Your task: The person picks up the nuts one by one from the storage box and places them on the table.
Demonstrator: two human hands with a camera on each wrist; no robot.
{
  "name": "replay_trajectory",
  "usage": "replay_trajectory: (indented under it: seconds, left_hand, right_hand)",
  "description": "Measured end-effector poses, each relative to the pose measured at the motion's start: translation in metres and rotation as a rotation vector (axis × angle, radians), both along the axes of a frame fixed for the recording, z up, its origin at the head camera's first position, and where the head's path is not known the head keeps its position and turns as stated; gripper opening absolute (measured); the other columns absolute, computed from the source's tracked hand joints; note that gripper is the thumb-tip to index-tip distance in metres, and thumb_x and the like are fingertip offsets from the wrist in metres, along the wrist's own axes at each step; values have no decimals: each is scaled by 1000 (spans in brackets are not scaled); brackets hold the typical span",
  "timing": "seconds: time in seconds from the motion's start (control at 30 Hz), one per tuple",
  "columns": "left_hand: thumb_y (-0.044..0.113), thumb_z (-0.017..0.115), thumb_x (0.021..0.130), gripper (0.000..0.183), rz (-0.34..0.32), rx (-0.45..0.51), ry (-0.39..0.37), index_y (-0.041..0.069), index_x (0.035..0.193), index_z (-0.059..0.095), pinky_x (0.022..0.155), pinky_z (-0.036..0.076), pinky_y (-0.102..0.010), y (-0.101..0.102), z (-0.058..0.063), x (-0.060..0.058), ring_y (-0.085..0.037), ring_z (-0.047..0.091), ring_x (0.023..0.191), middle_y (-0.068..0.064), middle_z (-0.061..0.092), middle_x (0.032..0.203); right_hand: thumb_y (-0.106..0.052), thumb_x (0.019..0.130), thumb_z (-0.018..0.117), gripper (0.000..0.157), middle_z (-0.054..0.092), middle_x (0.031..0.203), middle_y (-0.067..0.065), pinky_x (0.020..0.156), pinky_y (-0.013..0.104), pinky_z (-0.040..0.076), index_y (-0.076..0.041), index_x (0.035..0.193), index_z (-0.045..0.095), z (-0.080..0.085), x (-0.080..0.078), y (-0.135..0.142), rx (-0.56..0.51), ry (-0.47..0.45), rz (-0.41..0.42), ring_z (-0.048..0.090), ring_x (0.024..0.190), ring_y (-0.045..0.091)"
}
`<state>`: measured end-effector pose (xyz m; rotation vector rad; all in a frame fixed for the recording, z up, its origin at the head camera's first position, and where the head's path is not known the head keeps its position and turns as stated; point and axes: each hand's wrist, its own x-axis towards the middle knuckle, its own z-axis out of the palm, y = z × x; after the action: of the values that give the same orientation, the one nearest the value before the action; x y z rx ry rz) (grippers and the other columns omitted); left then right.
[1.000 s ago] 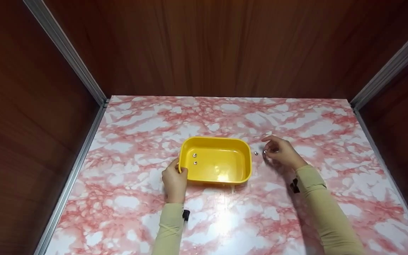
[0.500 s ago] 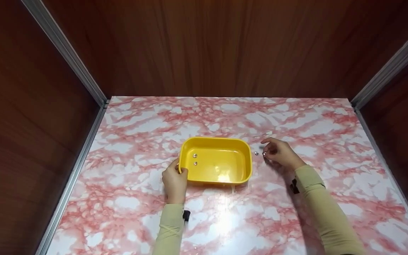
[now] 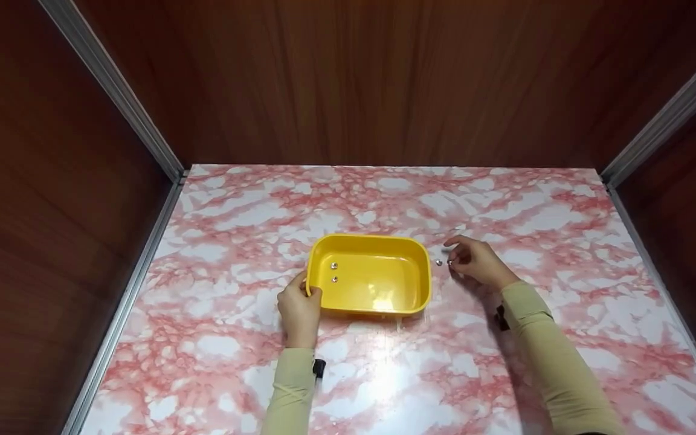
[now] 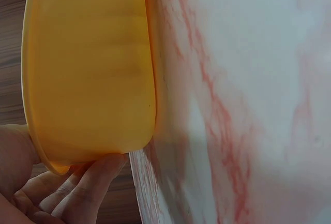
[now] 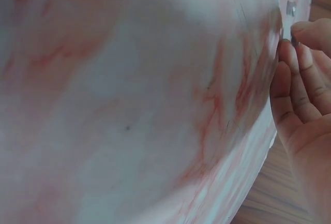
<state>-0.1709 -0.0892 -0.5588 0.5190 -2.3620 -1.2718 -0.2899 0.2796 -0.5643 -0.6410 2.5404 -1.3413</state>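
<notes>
My left hand grips the near left corner of a yellow rectangular tub, thumb over the rim and fingers outside. Two small shiny silver pieces, one behind the other, lie inside at the tub's left end. To the right of the tub, my right hand pinches another small silver piece between thumb and finger, low at the table. A similar silver piece lies just left of the fingertips, also visible in the right wrist view. Their exact kind is too small to tell.
The table has a red and white marbled top. A dark wood panel rises behind it, with more panels at both sides. Metal rails run along the side edges.
My right hand has lowered slightly with the pinched silver piece, which now sits closer to the one on the table. My left hand and the tub look unmoved.
</notes>
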Motion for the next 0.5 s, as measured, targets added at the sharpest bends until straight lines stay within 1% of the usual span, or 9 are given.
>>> replay_trajectory:
  seconds: [0.2,0.4,0.47,0.5]
  left_hand:
    - [0,63,67,36,4,-11,16,7,103,66,50,44,-31,-1,-1,0,-16,54,56,-5,62,69]
    - [0,63,66,37,-5,-18,34,5,103,66,48,42,-29,-1,-2,-1,-14,52,53,-6,62,67]
    - [-1,62,65,38,-6,-12,35,6,103,66,47,42,-29,-1,-2,-1,-14,52,53,-5,62,67]
    - [-1,62,65,39,-6,-10,33,6,103,66,47,42,-29,-1,-2,-1,-14,52,52,-5,62,67]
  right_hand:
    - [10,73,62,44,58,85,22,61,35,46,5,115,50,-2,-1,-1,-9,6,6,55,72,30]
    - [10,74,62,45,56,86,25,60,33,46,6,116,49,-3,-1,0,-32,9,16,54,72,31]
    - [10,74,62,44,57,86,25,60,32,46,7,116,49,-2,-1,0,-38,17,22,54,71,31]
    - [11,74,61,44,56,86,27,61,35,46,8,116,49,1,0,-2,-47,13,22,54,71,34]
